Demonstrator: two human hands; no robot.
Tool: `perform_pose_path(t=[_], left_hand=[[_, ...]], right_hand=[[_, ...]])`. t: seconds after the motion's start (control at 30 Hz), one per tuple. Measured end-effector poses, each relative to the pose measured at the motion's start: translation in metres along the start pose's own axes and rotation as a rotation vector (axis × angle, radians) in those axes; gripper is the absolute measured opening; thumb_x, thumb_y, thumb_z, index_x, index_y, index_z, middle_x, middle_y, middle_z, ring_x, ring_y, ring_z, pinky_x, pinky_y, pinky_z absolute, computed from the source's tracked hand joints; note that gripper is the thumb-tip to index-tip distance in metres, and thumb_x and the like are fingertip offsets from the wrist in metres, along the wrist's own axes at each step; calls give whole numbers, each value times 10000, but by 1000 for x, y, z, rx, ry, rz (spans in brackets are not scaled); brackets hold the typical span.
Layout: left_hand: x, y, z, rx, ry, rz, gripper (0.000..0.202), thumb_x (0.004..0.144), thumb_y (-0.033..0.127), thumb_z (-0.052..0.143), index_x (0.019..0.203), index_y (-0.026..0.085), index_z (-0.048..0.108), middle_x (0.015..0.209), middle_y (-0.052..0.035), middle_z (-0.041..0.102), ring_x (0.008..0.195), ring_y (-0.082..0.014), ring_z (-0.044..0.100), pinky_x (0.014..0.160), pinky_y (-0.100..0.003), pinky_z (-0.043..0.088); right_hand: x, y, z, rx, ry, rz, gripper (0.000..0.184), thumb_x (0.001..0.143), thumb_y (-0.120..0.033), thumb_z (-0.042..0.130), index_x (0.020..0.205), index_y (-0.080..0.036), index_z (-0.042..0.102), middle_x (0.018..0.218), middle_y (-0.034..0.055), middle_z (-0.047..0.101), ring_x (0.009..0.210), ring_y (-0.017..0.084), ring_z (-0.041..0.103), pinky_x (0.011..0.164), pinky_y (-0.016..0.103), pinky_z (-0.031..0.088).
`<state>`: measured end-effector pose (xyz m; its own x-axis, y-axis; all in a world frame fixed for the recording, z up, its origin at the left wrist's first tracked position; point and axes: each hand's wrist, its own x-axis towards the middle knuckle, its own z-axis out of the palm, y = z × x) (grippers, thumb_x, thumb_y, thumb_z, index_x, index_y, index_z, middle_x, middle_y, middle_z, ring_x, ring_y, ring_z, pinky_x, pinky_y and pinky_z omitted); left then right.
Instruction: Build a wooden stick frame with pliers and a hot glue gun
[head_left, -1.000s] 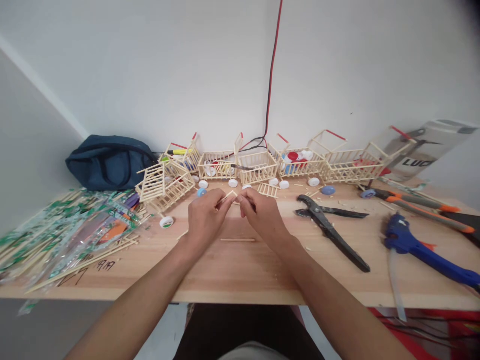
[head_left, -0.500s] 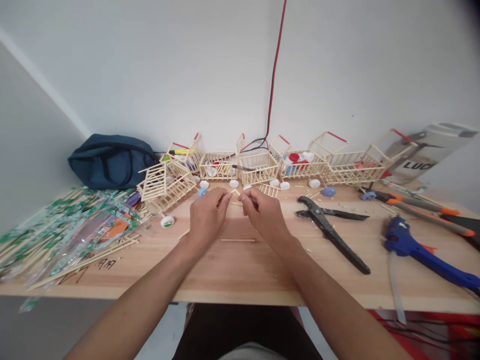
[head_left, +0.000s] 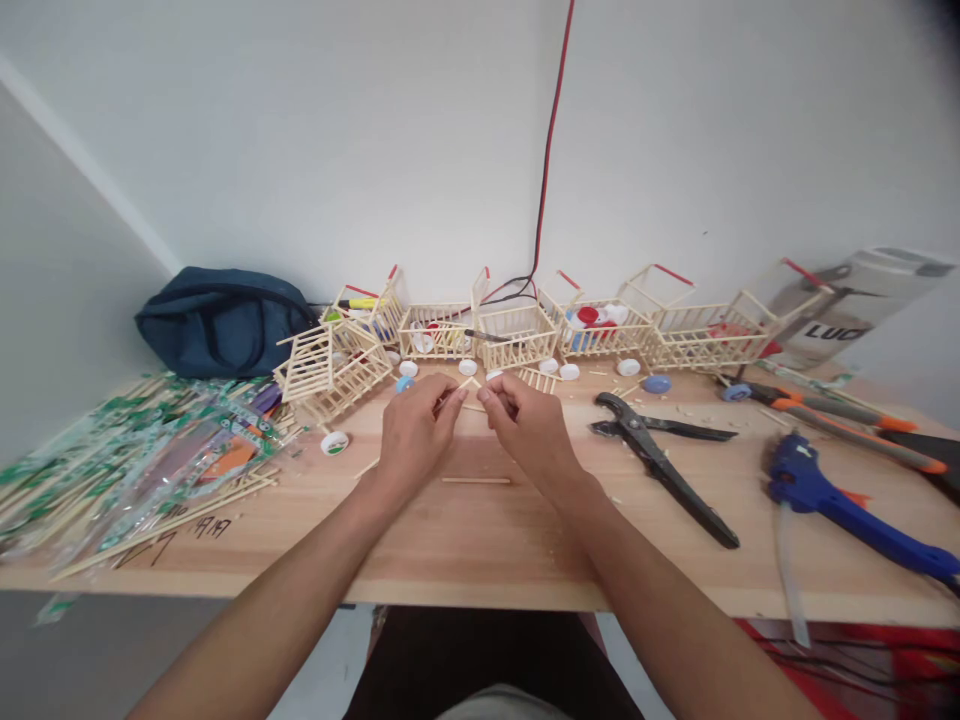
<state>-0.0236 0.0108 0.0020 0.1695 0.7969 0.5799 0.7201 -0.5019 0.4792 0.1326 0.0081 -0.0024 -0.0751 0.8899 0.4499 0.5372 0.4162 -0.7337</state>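
My left hand (head_left: 415, 432) and my right hand (head_left: 525, 428) meet over the middle of the wooden table (head_left: 480, 540), fingertips pinched together on thin wooden sticks (head_left: 466, 390). The sticks form a small angle between my thumbs and forefingers. Another loose stick (head_left: 475, 481) lies flat on the table just below my hands. A small ladder-like stick panel (head_left: 537, 379) rests right behind my right hand.
Several small stick-built carts (head_left: 517, 335) with bottle caps line the wall. Black cutters (head_left: 660, 455) lie to the right, then a blue glue gun (head_left: 832, 500) and orange-handled pliers (head_left: 825, 405). Packets of sticks (head_left: 135, 460) and a dark blue bag (head_left: 221, 320) are at left.
My hands have stayed in place, with the fingertips shifting slightly closer around the sticks. The view has barely moved.
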Motion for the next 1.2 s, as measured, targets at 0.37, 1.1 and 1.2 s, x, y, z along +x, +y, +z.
perform_pose_path(t=[0.37,1.1,1.2], left_hand=[[6,-4,-1,-369,-44,-189,143,847,264,547,808,154,630,709,-8,639,599,-105,536,579,-217,399],[15,-22,-4,-950,30,-486,255,717,343,727,796,123,624,666,-11,628,506,-54,489,471,-165,366],[19,-26,-8,-1017,132,-505,247,693,313,746,806,127,631,675,-11,630,513,-56,498,473,-164,374]], right_hand=[[1,2,1,-9,-7,-16,189,876,-280,513,729,-179,576,544,-51,495,524,91,442,561,215,307],[2,14,8,22,-107,47,251,799,-331,630,1000,-179,627,686,-20,617,617,126,545,625,242,391],[3,22,10,-50,-134,-16,185,818,-216,578,989,-180,641,796,18,664,730,151,584,700,266,411]])
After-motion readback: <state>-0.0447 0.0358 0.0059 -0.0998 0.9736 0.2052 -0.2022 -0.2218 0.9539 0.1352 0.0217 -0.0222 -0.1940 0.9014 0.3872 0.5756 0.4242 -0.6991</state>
